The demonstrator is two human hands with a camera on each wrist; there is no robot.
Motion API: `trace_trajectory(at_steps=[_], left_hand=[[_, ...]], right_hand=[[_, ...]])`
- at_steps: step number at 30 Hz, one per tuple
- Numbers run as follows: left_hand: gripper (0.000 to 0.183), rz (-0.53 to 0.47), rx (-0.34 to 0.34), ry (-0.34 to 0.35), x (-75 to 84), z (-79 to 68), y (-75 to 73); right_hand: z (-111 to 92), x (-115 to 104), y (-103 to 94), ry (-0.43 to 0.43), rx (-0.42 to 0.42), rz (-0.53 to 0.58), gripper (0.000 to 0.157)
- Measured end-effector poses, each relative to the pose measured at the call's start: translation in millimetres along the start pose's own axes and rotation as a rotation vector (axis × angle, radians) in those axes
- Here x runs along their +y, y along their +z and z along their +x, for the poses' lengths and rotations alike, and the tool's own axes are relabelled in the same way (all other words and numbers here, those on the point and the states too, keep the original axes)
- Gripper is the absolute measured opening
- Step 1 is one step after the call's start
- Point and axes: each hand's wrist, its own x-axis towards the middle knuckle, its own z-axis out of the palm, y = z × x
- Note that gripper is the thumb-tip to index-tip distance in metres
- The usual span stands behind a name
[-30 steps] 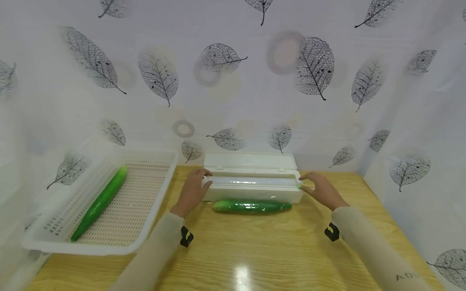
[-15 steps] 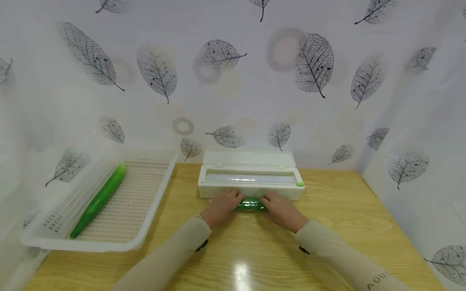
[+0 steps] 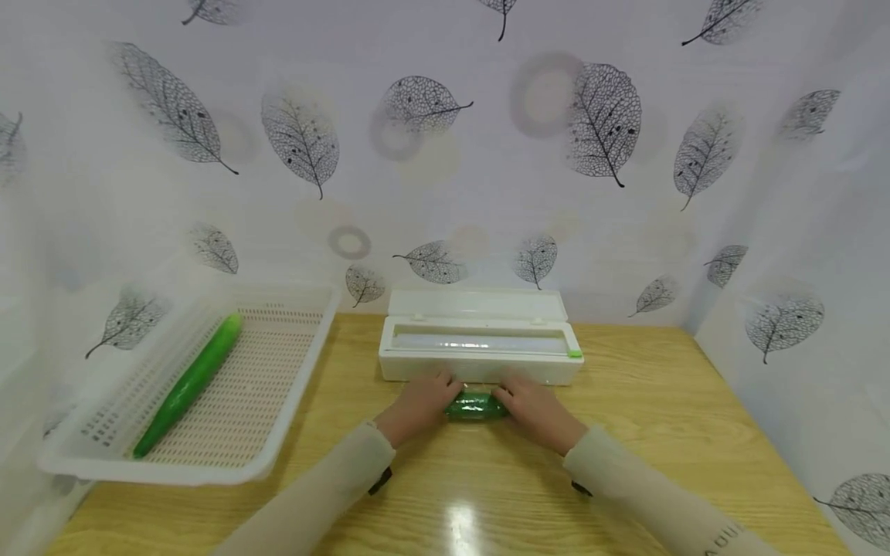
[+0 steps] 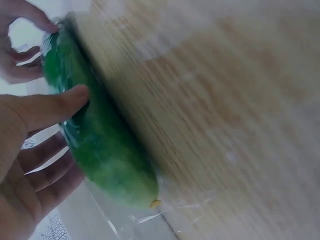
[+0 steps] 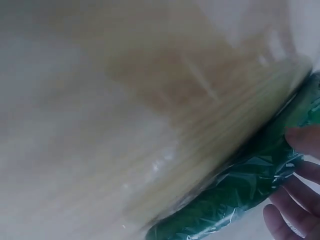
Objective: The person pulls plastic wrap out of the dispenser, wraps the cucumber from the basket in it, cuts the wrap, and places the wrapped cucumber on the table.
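A green cucumber [image 3: 476, 406] wrapped in clear cling film [image 4: 145, 218] lies crosswise on the table, just in front of a white film dispenser box [image 3: 480, 370]. My left hand [image 3: 420, 405] grips its left part, thumb on the near side and fingers round the far side, as the left wrist view shows. Further right, my right hand [image 3: 541, 411] holds it the same way. In the right wrist view the film is creased along the cucumber [image 5: 225, 200]. Both ends are covered by the hands in the head view, while loose film sticks out past the end in the left wrist view.
The dispenser's lid [image 3: 480, 304] stands raised at the back, with a film roll [image 3: 480, 342] inside and a green cutter slider [image 3: 574, 354] at the right. At left, a white plastic basket [image 3: 264, 386] holds another cucumber [image 3: 188, 390]. A leaf-patterned curtain [image 3: 445, 177] hangs behind.
Both hands have left the dispenser's ends and come inward onto the wrapped cucumber. Over the last half second they have drawn it slightly toward me, away from the box.
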Motion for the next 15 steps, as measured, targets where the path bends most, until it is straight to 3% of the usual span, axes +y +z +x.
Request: trace_trajectory(at_steps=[4, 8, 12, 15], left_hand=[[0.039, -0.17, -0.118, -0.036, 4.4, -12.7, -9.5], [0.04, -0.277, -0.212, -0.057, 8.8, -20.5, -16.7], [0.042, -0.295, -0.254, -0.073, 11.9, -24.7, -20.1], [0.047, -0.285, -0.287, -0.098, 13.9, -26.9, -20.3]], right_hand=[[-11, -10, -6.9, -0.007, -0.047, 0.073, 0.038], [-20, -18, -14.8, -0.005, -0.064, 0.141, 0.039], [-26, -19, -18.0, 0.047, -0.091, 0.212, 0.04], [-31, -14, -15.9, 0.151, -0.163, 0.271, 0.043]])
